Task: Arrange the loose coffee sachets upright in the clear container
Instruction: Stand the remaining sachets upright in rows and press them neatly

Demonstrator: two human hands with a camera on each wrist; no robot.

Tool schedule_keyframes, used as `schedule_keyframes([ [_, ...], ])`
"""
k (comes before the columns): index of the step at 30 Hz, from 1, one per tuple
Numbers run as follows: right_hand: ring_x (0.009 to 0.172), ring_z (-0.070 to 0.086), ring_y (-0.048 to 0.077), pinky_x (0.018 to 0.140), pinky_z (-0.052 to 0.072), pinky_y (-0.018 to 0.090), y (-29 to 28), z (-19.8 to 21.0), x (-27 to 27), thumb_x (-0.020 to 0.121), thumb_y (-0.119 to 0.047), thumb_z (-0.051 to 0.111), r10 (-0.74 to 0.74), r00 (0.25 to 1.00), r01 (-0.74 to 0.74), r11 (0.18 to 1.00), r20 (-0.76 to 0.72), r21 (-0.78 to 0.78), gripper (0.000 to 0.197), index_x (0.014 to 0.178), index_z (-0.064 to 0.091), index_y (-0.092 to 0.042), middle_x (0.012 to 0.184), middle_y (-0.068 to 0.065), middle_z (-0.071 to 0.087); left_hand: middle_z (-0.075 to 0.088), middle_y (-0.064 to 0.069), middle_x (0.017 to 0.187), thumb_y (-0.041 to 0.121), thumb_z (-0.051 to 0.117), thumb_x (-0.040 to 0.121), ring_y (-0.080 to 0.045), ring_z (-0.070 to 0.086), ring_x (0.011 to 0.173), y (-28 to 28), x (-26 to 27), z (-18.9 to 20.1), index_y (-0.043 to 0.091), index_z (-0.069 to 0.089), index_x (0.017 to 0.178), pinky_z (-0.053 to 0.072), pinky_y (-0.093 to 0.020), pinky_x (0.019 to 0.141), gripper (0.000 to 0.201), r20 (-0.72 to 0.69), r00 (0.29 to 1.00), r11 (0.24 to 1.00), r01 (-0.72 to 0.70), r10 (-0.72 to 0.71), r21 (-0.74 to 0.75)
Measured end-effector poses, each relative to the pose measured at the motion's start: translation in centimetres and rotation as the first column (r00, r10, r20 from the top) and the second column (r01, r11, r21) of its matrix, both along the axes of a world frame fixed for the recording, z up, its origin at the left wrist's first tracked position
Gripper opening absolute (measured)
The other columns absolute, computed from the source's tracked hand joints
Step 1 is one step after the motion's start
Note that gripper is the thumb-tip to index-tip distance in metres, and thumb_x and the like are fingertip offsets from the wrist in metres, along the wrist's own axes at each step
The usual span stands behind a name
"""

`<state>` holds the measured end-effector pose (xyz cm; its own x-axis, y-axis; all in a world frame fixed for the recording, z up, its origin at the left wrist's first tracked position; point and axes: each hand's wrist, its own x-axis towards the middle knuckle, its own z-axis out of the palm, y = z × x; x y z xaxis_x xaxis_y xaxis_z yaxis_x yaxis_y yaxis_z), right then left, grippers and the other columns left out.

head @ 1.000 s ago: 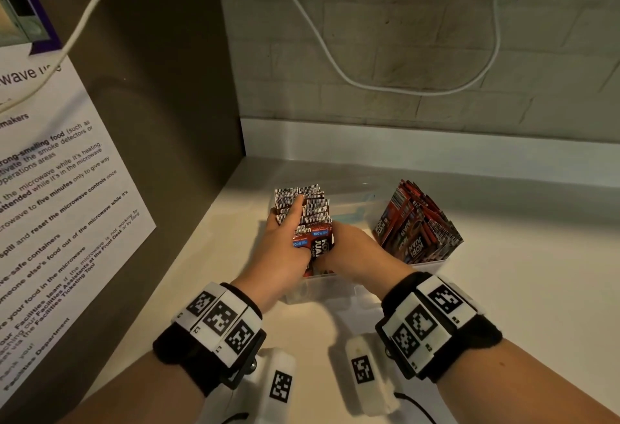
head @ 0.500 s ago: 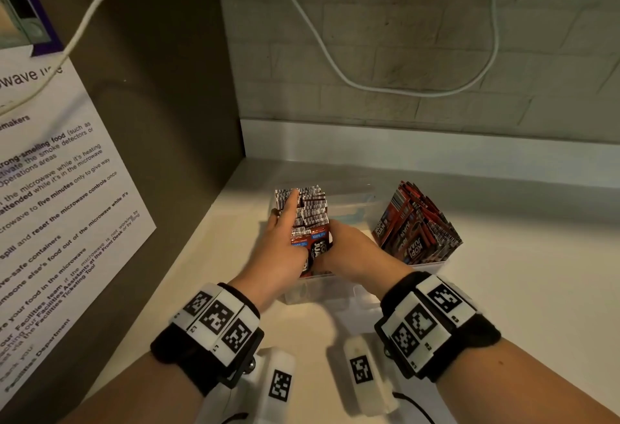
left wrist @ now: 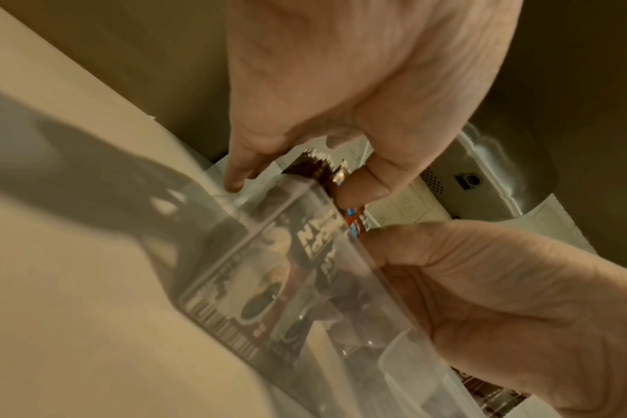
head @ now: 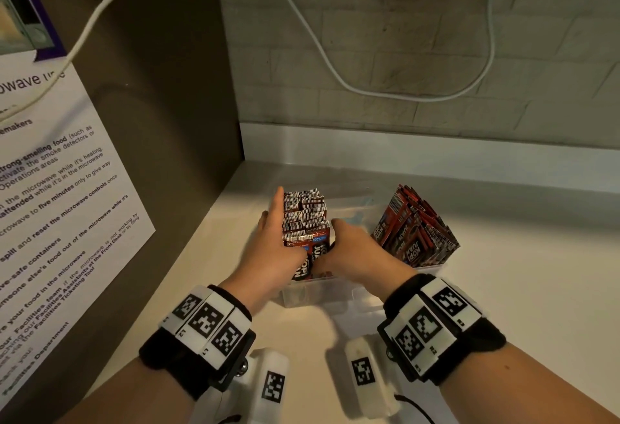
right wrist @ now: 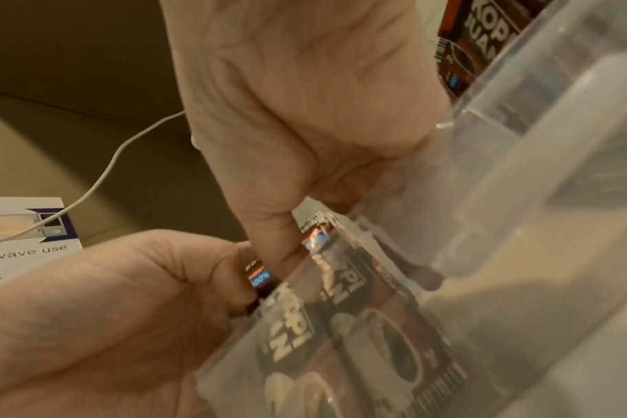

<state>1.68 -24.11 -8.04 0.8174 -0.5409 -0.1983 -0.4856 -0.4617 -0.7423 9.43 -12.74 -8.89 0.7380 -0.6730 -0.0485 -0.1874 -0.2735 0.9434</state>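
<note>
The left hand (head: 273, 252) presses flat against the upright sachets (head: 305, 215) in the container (head: 318, 292), the right hand (head: 355, 249) curls round them; uneven release could topple the row.

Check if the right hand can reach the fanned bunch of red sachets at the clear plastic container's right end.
Probably yes: the fanned bunch stands beside the right hand, tops above the container rim, nothing over it. First it must release the left stack.
</note>
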Motion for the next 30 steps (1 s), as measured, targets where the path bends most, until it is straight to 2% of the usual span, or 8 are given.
schedule_keyframes([
  [3,0.078,0.053,0.011,0.064,0.045,0.023,0.1,1.6,-0.7,0.078,-0.016,0.073,-0.032,0.999,0.033,0.999,0.017,-0.042,0.05,0.119,0.045,-0.011,0.091,-0.002,0.055,0.036,0.007,0.146,0.013,0.061,0.073,-0.016,0.052,0.118,0.0,-0.1,0.9,0.046,0.021,0.147,0.05,-0.047,0.096,0.09,0.081,0.992,0.994,-0.096,0.099,-0.043],
  [6,0.102,0.058,0.019,0.084,0.049,0.029,-0.8,4.2,-2.3,0.083,-0.019,0.069,-0.12,0.976,0.139,0.986,0.184,-0.094,0.063,0.139,0.039,-0.012,0.118,0.005,0.059,0.034,0.012,0.139,0.012,0.061,0.082,-0.012,0.046,0.12,-0.3,-1.4,2.5,0.044,0.037,0.135,0.046,-0.045,0.101,0.066,0.165,0.975,0.962,-0.105,0.15,-0.251],
  [11,0.096,0.062,0.022,0.087,0.051,0.041,-5.4,7.4,-5.5,0.085,-0.024,0.064,-0.312,0.863,0.371,0.925,0.398,-0.078,0.039,0.123,0.054,-0.019,0.11,0.004,0.066,0.03,0.01,0.14,0.029,0.075,0.074,-0.007,0.031,0.13,-2.8,-4.6,3.7,0.035,0.032,0.139,0.029,-0.03,0.109,0.079,0.273,0.956,0.975,0.154,-0.106,-0.162],
  [15,0.124,0.043,0.015,0.095,0.035,0.03,-7.8,7.5,-7.8,0.081,-0.048,0.064,-0.126,0.967,0.147,0.986,0.221,-0.082,0.063,0.137,0.043,-0.028,0.137,-0.002,0.045,0.014,0.004,0.15,0.043,0.086,0.062,-0.017,0.017,0.142,-7.3,-6.3,2.0,0.029,0.002,0.152,0.022,-0.036,0.117,0.124,0.237,0.876,0.904,0.38,-0.42,0.195],
  [21,0.144,0.015,0.01,0.111,0.018,0.033,-9.1,6.1,-9.0,0.075,-0.067,0.03,-0.027,0.996,0.015,0.992,0.089,0.126,0.082,0.151,0.019,-0.036,0.157,-0.014,0.017,0.005,-0.001,0.154,0.049,0.089,0.054,-0.029,0.012,0.145,-11.5,-6.2,0.8,0.03,-0.014,0.151,0.025,-0.045,0.117,0.142,0.095,0.878,0.829,0.4,-0.469,0.39],
  [24,0.143,0.018,0.015,0.112,0.023,0.044,-9.3,5.3,-8.5,0.075,-0.07,0.026,-0.04,0.993,0.018,0.981,0.108,0.192,0.082,0.151,0.015,-0.039,0.153,-0.017,0.02,0.01,0.001,0.148,0.041,0.09,0.058,-0.03,0.023,0.14,-11.9,-6.2,1.2,0.034,-0.013,0.15,0.03,-0.045,0.115,0.138,0.068,0.875,0.824,0.421,-0.479,0.38],
  [27,0.129,0.033,0.007,0.103,0.032,0.031,-9.2,4.7,-7.9,0.078,-0.066,0.03,-0.073,0.977,0.019,0.966,0.202,0.258,0.08,0.151,0.017,-0.036,0.136,-0.02,0.03,0.012,-0.002,0.147,0.034,0.09,0.06,-0.028,0.023,0.14,-12.2,-6.1,1.0,0.033,-0.012,0.151,0.029,-0.041,0.115,0.136,0.071,0.89,0.849,0.401,-0.45,0.344],
  [30,0.127,0.046,0.009,0.11,0.035,0.036,-9.6,3.8,-7.5,0.062,-0.087,0.048,-0.065,0.954,-0.018,0.961,0.292,0.275,0.102,0.148,0.026,-0.037,0.143,-0.012,0.042,0.019,0.001,0.139,0.033,0.09,0.061,-0.023,0.032,0.134,-12.5,-5.8,0.4,0.027,0.009,0.149,0.03,-0.037,0.114,0.12,0.03,0.912,0.875,0.383,-0.409,0.296],
])
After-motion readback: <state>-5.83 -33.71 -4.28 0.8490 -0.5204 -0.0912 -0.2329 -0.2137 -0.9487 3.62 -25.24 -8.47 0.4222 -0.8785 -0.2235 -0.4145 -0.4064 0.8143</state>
